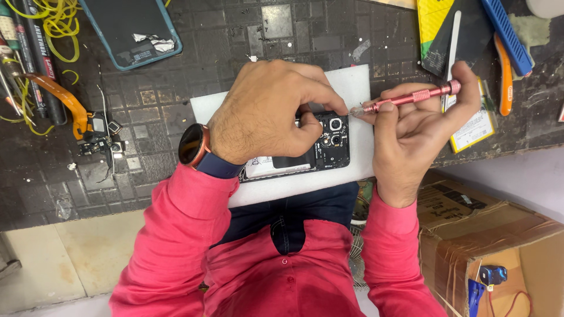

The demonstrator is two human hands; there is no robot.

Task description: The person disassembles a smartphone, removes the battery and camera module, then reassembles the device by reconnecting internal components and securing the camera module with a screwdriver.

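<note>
Phone: opened phone (pixel 317 154), back cover off, lying flat on a white pad (pixel 358 79) in the middle of your view; its camera end points toward 3 o'clock and its circuit board and pale battery face up.
Left hand: your left hand (pixel 264 111) comes in from 7 o'clock and rests over the phone's middle, fingers curled down and pinching its upper and lower edges to steady it; a round watch (pixel 194 147) sits on that wrist.
Right hand: your right hand (pixel 417 132) lies at 3 o'clock from the phone, fingers closed around a slim pink screwdriver (pixel 411 97), a forefinger capping its far end.
Tip: the screwdriver's point meets the phone's top corner at about 1 o'clock, just beside your left fingertips.
Handling: the phone looks light, thin and stiff, yet fragile with its board bare; judge it best held by the outer frame, clear of the camera lenses and connectors.
Surroundings: dark gridded work mat (pixel 176 100) under the pad; a second phone in a blue case (pixel 130 29) at 10 o'clock; an orange ribbon cable (pixel 64 97) at 9 o'clock; a cardboard box (pixel 487 235) at 4 o'clock.
</note>
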